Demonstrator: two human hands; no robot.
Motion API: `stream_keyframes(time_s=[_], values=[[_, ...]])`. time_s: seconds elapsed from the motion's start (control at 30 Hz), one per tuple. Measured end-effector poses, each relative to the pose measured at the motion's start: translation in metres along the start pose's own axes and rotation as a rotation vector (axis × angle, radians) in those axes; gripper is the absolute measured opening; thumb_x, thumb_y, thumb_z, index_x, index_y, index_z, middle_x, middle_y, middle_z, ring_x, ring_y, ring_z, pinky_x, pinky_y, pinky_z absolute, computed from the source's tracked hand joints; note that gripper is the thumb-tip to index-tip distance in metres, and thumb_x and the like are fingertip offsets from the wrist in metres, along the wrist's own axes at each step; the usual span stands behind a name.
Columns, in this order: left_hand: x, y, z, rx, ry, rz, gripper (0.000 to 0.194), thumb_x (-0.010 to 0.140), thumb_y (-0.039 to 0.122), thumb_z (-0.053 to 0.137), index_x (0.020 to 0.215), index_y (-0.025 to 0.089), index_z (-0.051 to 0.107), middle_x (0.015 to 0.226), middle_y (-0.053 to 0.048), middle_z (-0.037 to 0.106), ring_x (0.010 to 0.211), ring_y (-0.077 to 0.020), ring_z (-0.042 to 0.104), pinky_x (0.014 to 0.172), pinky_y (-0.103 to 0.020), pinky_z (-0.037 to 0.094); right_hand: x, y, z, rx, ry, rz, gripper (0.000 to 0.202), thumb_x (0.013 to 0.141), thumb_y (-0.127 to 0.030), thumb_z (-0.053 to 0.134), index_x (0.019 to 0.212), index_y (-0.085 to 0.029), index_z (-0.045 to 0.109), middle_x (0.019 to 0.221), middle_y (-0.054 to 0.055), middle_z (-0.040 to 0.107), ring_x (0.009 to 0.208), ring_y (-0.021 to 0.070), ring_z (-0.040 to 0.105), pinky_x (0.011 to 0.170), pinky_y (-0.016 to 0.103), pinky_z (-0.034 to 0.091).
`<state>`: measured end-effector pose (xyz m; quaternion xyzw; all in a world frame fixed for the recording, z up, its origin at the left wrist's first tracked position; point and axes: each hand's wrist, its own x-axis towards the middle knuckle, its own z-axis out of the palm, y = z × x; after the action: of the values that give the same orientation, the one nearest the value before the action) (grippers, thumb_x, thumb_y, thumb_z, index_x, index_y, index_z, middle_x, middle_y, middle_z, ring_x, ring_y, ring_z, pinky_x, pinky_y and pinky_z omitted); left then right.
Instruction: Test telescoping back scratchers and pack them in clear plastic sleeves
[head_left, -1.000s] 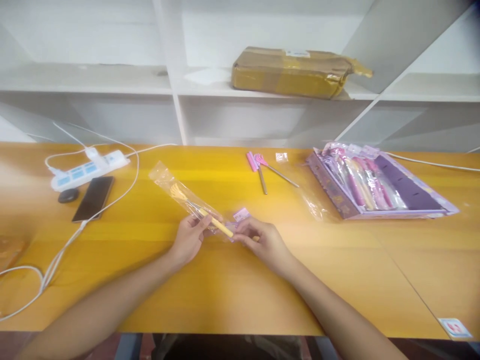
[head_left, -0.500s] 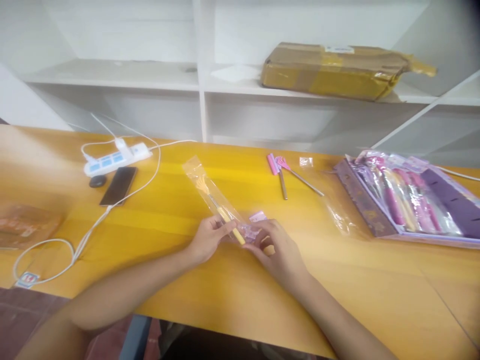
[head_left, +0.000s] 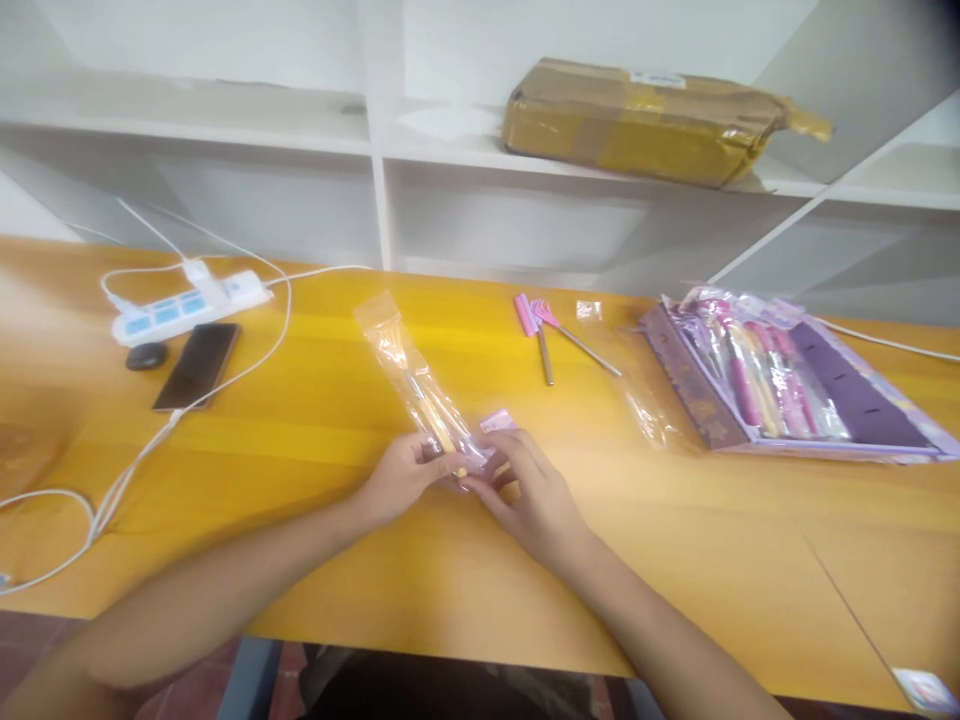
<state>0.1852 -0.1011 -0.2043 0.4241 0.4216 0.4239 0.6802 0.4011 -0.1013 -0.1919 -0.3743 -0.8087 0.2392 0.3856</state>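
Observation:
A yellow back scratcher [head_left: 430, 408] lies inside a long clear plastic bag [head_left: 380, 312], its clawed head toward the far end. My left hand [head_left: 401, 482] is closed around the bag and the lower handle, thumb on top near the handle's end. My right hand [head_left: 529, 490] pinches the bag's near edge beside the handle's end; its fingertips partly hide the plastic. Past the right fingers shows a small purple card or label [head_left: 497, 420]. Farther off lie a pink back scratcher [head_left: 577, 340] with a metal rod and a second pink-purple piece [head_left: 526, 315] with a metal stem.
An open purple box [head_left: 679, 375] of bagged back scratchers stands at right, with an empty clear bag [head_left: 646, 415] beside it. At left are a white power strip [head_left: 176, 312], a phone [head_left: 199, 365], a black oval object [head_left: 145, 356] and white cables. A taped carton [head_left: 637, 125] sits on the shelf.
The yellow back scratcher has slid deeper into the bag, its handle end now nearer my left thumb. Both hands sit slightly closer together. The whole view has shifted to the right.

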Motion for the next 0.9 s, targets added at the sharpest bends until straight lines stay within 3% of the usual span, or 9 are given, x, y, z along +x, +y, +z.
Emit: stream_keyframes(time_s=[0.13,0.2,0.3,0.4,0.53,0.63,0.77,0.9], values=[[0.001,0.004,-0.001,-0.051,-0.011,0.007,0.042,0.087,0.044,0.085,0.115,0.016,0.071,0.1,-0.012,0.08,0.076,-0.023,0.078,0.069,-0.033,0.064,0.002,0.004,-0.011,-0.01,-0.174,-0.134,0.073,0.089,-0.048,0.083,0.148,-0.024,0.049,0.137,0.017,0.054,0.12,0.0265,0.067,0.093,0.039,0.066],[0.002,0.005,-0.002,-0.069,-0.022,0.013,0.039,0.088,0.044,0.084,0.113,0.018,0.069,0.098,-0.01,0.08,0.076,-0.022,0.077,0.068,-0.033,0.064,0.002,0.006,-0.014,-0.075,-0.201,-0.205,0.058,0.093,-0.04,0.08,0.144,-0.026,0.056,0.138,0.015,0.053,0.115,0.0237,0.067,0.096,0.04,0.064],[0.003,0.004,-0.004,-0.055,0.001,0.034,0.035,0.09,0.044,0.082,0.108,0.018,0.068,0.096,-0.008,0.078,0.079,-0.0191,0.075,0.069,-0.028,0.061,0.003,0.005,-0.016,-0.162,-0.127,-0.27,0.028,0.1,-0.019,0.069,0.126,-0.029,0.069,0.128,0.01,0.062,0.106,0.0188,0.067,0.092,0.035,0.061],[0.005,0.003,-0.006,-0.02,-0.012,0.044,0.037,0.088,0.046,0.084,0.107,0.017,0.069,0.098,-0.008,0.077,0.082,-0.0189,0.073,0.07,-0.027,0.058,0.005,0.002,-0.018,-0.176,-0.101,-0.343,0.025,0.099,-0.016,0.069,0.12,-0.03,0.073,0.121,0.006,0.071,0.114,0.0207,0.067,0.099,0.037,0.058],[0.005,0.004,-0.006,-0.109,-0.014,0.041,0.042,0.092,0.051,0.079,0.119,0.02,0.072,0.1,-0.008,0.076,0.086,-0.02,0.072,0.075,-0.028,0.057,0.007,0.0,-0.02,-0.175,-0.166,-0.378,0.026,0.102,-0.017,0.066,0.123,-0.031,0.072,0.123,0.002,0.077,0.127,0.0222,0.065,0.109,0.042,0.054],[0.005,0.005,-0.006,-0.16,-0.029,0.035,0.043,0.096,0.051,0.074,0.128,0.023,0.071,0.101,-0.007,0.076,0.088,-0.0204,0.071,0.078,-0.029,0.057,0.007,0.001,-0.021,-0.146,-0.205,-0.391,0.025,0.105,-0.015,0.061,0.124,-0.028,0.07,0.122,0.002,0.078,0.122,0.0207,0.067,0.107,0.041,0.054],[0.005,0.006,-0.007,0.02,-0.021,0.08,0.038,0.094,0.045,0.077,0.124,0.022,0.071,0.108,-0.007,0.076,0.098,-0.0218,0.071,0.085,-0.029,0.056,0.007,0.001,-0.018,-0.102,-0.163,-0.439,0.024,0.103,-0.012,0.06,0.12,-0.027,0.069,0.111,0.002,0.078,0.106,0.0187,0.069,0.097,0.039,0.055],[0.005,0.004,-0.007,0.131,-0.059,0.127,0.035,0.096,0.044,0.075,0.122,0.02,0.071,0.119,-0.009,0.076,0.112,-0.0245,0.07,0.097,-0.03,0.054,0.009,-0.004,-0.013,-0.038,-0.082,-0.329,0.015,0.102,-0.016,0.066,0.113,-0.025,0.071,0.103,0.004,0.077,0.097,0.0186,0.067,0.087,0.036,0.054]])
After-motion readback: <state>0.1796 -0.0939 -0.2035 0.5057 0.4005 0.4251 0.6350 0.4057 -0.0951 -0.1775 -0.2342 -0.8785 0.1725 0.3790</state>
